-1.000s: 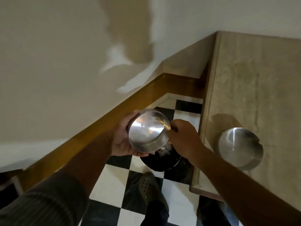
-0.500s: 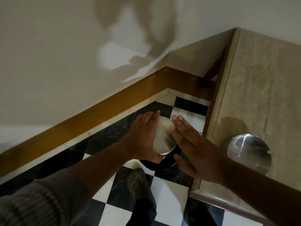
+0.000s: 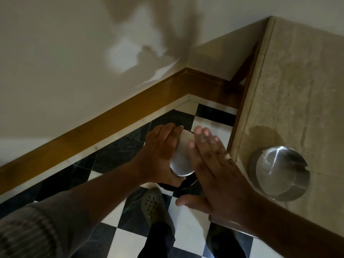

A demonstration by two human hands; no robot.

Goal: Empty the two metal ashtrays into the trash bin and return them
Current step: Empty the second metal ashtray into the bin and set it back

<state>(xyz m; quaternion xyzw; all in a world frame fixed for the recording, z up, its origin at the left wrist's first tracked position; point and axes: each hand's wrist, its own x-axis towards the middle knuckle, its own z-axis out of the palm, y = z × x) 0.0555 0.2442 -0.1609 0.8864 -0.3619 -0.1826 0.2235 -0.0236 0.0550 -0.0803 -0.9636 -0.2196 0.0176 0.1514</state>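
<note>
Left hand (image 3: 160,155) grips one ashtray (image 3: 183,157) by its rim, tipped on edge with the base facing the camera, directly over the bin (image 3: 184,185); only a dark sliver of the bin shows below it. Right hand (image 3: 210,175) is flat, fingers spread, holding nothing, palm just beside the ashtray base; looks like a tap to knock ash loose. Can't tell if they touch.

Second ashtray (image 3: 279,172) sits upright on the worktop (image 3: 297,90), near its edge, well apart from the bin.

To do this step well, my read:
- Keep the open side pointing down into the bin, not past its rim; the bin mouth looks not much wider than the ashtray.
- Tap the base with the flat palm, short and firm, while the left grip stays tight on the rim.
- Hold it low over the bin so ash doesn't drift onto the floor (image 3: 188,231) or shoe (image 3: 154,209).
- Can't see the inside, so check it's empty before putting it back.
</note>
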